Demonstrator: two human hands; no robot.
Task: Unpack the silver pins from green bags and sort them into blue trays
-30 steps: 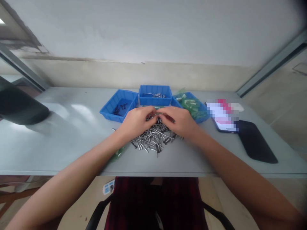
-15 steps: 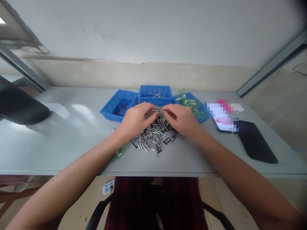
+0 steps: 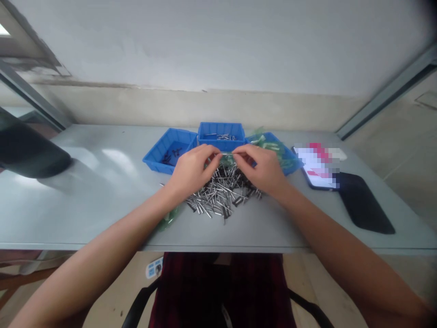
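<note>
My left hand [image 3: 196, 168] and my right hand [image 3: 261, 168] face each other above a pile of thin silver metal pins [image 3: 213, 198], some with dark ends. Between my fingertips lies one thin silver metal pin [image 3: 227, 154], level and pinched at both ends. Behind my hands, a blue bin [image 3: 221, 145] contains a few silver pins. To the left, another blue bin [image 3: 155, 158] has short dark pieces in it. Green plastic bags [image 3: 273, 146] fill the blue bin on the right. My fingers partly cover the back of the pile.
A phone [image 3: 316, 171] with a lit, blurred screen lies on the right, beside a dark flat object [image 3: 367, 202]. At the left stands a dark cylinder [image 3: 30, 148]. More green plastic [image 3: 167, 220] is near my left forearm. A wall [image 3: 218, 105] runs behind the grey table [image 3: 102, 205].
My hands have risen slightly, away from me, with the pin still between them. My right hand has shifted a little to the right. The bins and pile are unmoved.
</note>
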